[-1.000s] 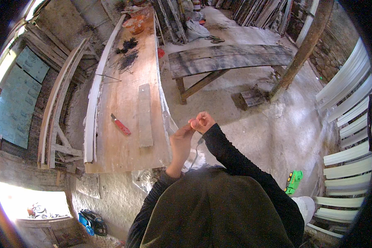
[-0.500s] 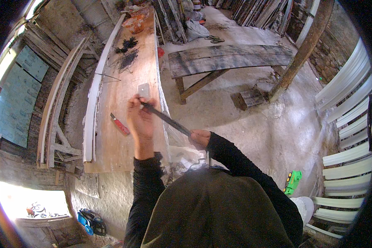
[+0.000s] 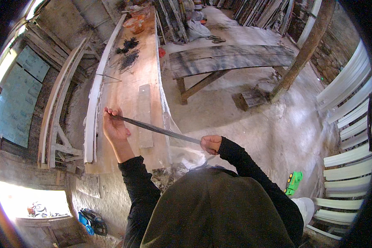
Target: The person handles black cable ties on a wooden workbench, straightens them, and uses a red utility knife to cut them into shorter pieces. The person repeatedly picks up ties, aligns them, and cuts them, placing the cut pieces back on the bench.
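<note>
A long, narrow dark strip, like a measuring tape, runs taut between my two hands. My left hand pinches its far end over the long pale wooden worktop, close to a white moulding along the worktop's left edge. My right hand grips the near end by my chest, off the worktop's right edge. A short grey plank lies on the worktop under the strip.
A dark plank bench stands on the concrete floor to the right, with a slanted wooden post beyond it. White slats lean at the far right. On the floor lie a green object and a blue tool. Black wires sit further up the worktop.
My hands were together at my chest. The left hand has swung out left over the worktop, drawing the strip out longer, and now covers the red-handled tool that lay there.
</note>
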`<state>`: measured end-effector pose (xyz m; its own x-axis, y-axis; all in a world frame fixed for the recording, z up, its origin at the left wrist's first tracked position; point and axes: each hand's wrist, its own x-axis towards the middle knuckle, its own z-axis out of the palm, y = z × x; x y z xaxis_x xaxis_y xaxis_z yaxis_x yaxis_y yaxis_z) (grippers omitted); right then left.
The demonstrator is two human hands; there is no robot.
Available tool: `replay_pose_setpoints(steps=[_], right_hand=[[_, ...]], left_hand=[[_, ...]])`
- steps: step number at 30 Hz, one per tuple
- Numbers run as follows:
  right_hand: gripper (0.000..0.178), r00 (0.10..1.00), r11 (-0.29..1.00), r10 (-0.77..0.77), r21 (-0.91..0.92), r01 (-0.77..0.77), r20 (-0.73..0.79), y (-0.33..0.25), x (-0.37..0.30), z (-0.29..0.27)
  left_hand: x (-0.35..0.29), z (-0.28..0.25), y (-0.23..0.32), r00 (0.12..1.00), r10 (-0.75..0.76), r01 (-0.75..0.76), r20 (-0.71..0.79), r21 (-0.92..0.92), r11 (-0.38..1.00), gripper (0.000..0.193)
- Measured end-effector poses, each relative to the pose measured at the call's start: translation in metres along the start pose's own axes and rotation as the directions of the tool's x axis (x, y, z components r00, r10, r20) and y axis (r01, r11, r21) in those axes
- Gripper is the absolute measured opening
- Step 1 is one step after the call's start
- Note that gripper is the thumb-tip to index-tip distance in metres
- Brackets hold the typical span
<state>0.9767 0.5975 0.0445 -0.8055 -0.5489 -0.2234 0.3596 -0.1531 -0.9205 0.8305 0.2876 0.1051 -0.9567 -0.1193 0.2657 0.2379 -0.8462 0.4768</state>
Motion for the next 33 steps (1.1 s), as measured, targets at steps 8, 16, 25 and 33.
replay_pose_setpoints(steps=[8, 16, 25, 33], right_hand=[[0.029, 0.967, 0.964, -0.073, -0.266, 0.006, -0.244, -0.008, 0.001, -0.005], [0.022, 0.953, 0.849, -0.113, -0.525, -0.054, -0.28, -0.025, 0.0, 0.006], [0.043, 0.967, 0.996, 0.038, -0.071, -0.058, -0.25, -0.045, -0.006, 0.022], [0.041, 0.975, 0.952, -0.191, 0.22, 0.211, -0.109, -0.031, -0.002, 0.009]], left_hand=[[-0.026, 0.021, -0.021, 0.855, 0.515, -0.1, -0.053, 0.959, 0.264, 0.03], [-0.141, 0.076, -0.098, 0.591, -0.607, -0.624, 0.531, 0.778, 0.073, 0.051], [-0.143, 0.071, -0.107, 0.665, -0.69, -0.274, 0.285, 0.953, 0.129, 0.054], [-0.135, 0.068, -0.103, 0.767, -0.508, -0.305, 0.393, 0.919, 0.251, 0.044]])
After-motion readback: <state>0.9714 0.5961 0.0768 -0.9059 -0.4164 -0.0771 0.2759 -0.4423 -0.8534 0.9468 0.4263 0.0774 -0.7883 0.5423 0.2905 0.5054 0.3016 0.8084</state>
